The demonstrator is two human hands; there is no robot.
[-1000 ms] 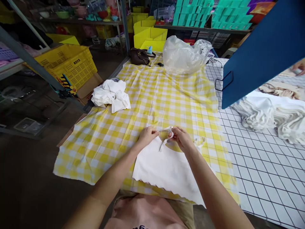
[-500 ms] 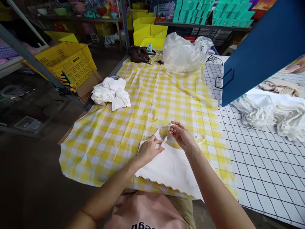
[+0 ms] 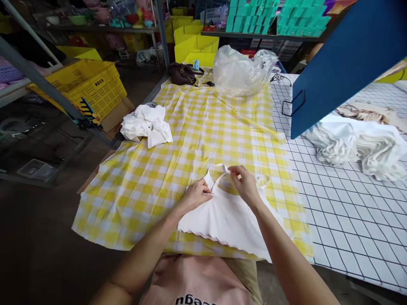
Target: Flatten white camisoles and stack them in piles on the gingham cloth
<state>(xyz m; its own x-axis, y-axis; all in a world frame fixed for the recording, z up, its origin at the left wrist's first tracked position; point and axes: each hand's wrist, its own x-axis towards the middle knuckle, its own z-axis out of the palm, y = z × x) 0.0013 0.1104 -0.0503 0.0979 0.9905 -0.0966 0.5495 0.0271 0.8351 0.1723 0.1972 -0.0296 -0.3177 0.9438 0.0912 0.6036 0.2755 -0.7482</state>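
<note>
A white camisole (image 3: 222,216) with thin shoulder straps and a wavy hem lies spread on the yellow-and-white checked cloth (image 3: 136,199), close to my body. My right hand (image 3: 244,183) pinches one strap (image 3: 219,180) near its top and holds it up from the cloth. At the base of that strap, my left hand (image 3: 197,195) grips the neckline edge between thumb and fingers. The other strap (image 3: 263,181) lies loose to the right of my right hand.
A crumpled white garment pile (image 3: 146,123) lies at the left edge. Farther back are a dark handbag (image 3: 183,74) and a clear plastic bag (image 3: 241,70). On the right, a blue board (image 3: 337,67) leans over folded white garments (image 3: 337,142). A yellow crate (image 3: 95,89) stands left.
My right hand has drawn the strap upward, so it now stretches out straighter. My left hand has shifted slightly left on the neckline. The co-worker's hand at the far right is out of view.
</note>
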